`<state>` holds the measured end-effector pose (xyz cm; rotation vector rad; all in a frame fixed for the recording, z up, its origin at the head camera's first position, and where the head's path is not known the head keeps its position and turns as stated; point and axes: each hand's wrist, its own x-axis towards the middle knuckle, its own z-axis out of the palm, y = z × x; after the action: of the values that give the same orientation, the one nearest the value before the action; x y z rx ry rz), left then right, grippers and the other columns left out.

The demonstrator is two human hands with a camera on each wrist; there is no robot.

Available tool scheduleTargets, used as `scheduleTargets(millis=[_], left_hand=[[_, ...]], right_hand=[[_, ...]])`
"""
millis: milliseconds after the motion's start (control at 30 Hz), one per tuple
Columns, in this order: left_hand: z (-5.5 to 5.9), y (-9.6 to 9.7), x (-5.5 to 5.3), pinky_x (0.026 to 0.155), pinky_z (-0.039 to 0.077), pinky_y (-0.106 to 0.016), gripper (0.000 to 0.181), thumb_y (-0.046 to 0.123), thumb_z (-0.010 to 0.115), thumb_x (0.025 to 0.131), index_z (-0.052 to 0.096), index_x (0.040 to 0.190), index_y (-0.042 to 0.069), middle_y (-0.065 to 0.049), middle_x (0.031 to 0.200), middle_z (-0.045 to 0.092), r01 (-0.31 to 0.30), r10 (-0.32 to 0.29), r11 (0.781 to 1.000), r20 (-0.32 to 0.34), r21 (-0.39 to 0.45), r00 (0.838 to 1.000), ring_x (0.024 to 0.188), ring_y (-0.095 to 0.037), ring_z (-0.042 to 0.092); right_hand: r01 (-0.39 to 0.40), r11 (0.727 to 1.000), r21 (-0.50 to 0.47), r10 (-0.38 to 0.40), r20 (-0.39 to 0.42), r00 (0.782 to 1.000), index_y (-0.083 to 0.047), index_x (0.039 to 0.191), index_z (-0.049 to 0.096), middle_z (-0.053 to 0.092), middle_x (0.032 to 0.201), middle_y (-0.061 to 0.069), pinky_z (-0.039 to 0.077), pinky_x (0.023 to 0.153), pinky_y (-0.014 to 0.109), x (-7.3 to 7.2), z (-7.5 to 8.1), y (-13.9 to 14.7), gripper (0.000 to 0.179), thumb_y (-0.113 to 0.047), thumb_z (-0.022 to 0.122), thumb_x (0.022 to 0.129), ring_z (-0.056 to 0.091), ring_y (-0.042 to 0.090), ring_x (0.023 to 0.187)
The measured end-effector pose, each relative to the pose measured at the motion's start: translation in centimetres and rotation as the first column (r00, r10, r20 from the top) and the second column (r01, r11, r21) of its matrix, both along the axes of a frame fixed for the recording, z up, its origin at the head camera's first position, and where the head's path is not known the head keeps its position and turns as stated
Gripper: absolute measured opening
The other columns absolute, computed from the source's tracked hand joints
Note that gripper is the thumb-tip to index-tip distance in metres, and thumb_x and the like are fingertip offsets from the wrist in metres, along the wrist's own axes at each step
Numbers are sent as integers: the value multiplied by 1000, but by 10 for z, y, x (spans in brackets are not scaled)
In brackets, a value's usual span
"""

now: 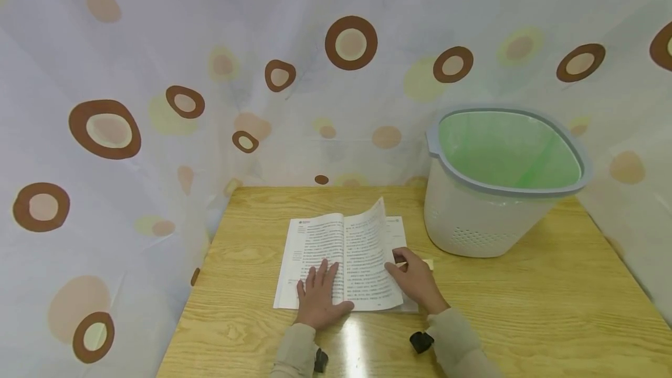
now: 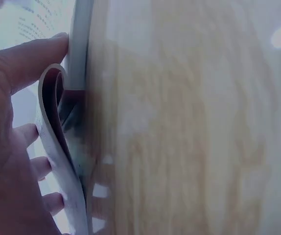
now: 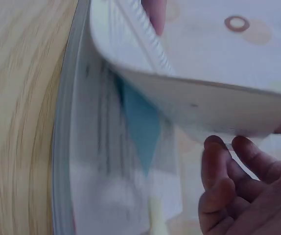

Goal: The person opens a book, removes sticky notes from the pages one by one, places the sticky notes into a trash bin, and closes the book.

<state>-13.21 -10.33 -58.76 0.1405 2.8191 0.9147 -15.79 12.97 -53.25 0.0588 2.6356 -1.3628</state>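
An open book (image 1: 320, 244) with printed pages lies on the wooden table. My left hand (image 1: 320, 296) rests with spread fingers on the lower left page, its thumb across the bottom near the spine. In the left wrist view the thumb (image 2: 37, 56) presses the page by the book's lower edge. At the right edge my right hand (image 1: 417, 279) pinches a lifted book page (image 1: 370, 249), thumb above and curled fingers (image 3: 216, 166) beneath. Under that page a blue pointed shape (image 3: 143, 127) shows; whether it is printed or loose I cannot tell. A pale yellow strip (image 1: 429, 264) sticks out beside the right hand.
A tall white basket (image 1: 472, 226) with a grey-blue rim and green inside stands at the back right of the table (image 1: 247, 249). Behind and at the sides hangs a white curtain (image 1: 304, 28) with brown and yellow round spots.
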Motion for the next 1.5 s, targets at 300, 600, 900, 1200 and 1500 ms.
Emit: scheduleTargets(millis=[300,600,900,1200,1500], left_hand=[[-3,-2,2,115,11,-75,81,38,72,82,37,150,10,-13,163,28,-57,70,988,-86,142,994,149,-47,21],[9,-12,-1,119,25,-63,45,26,39,106,48,142,1,-22,150,47,-136,188,877,-68,460,980,143,-46,37],[24,-21,0,123,22,-60,66,50,26,107,42,148,0,-21,155,42,-286,212,773,194,567,958,149,-43,29],[22,-25,0,113,38,-56,50,25,64,93,52,135,0,-20,138,58,-338,305,801,148,494,941,134,-38,49],[20,-28,-1,106,46,-52,39,14,64,89,54,124,0,-17,123,63,-385,368,815,125,433,921,119,-32,57]], right_hand=[[-92,987,-129,81,-89,993,-10,126,62,65,126,9,52,86,34,20,11,-34,33,-20,65,95,61,22,110],[-127,989,-80,110,-182,977,-10,121,66,67,121,8,49,103,52,21,1,-55,32,-21,69,92,59,31,121],[-208,978,16,203,-295,934,-5,112,70,70,111,10,48,100,49,26,-6,-81,30,-22,72,88,62,30,111],[-246,969,8,237,-304,923,-2,119,65,68,114,12,44,104,52,33,-15,-90,33,-14,68,87,59,33,116],[-125,992,-12,112,-363,925,-3,118,62,63,121,12,47,102,48,39,-27,-85,32,-8,66,86,58,29,116]])
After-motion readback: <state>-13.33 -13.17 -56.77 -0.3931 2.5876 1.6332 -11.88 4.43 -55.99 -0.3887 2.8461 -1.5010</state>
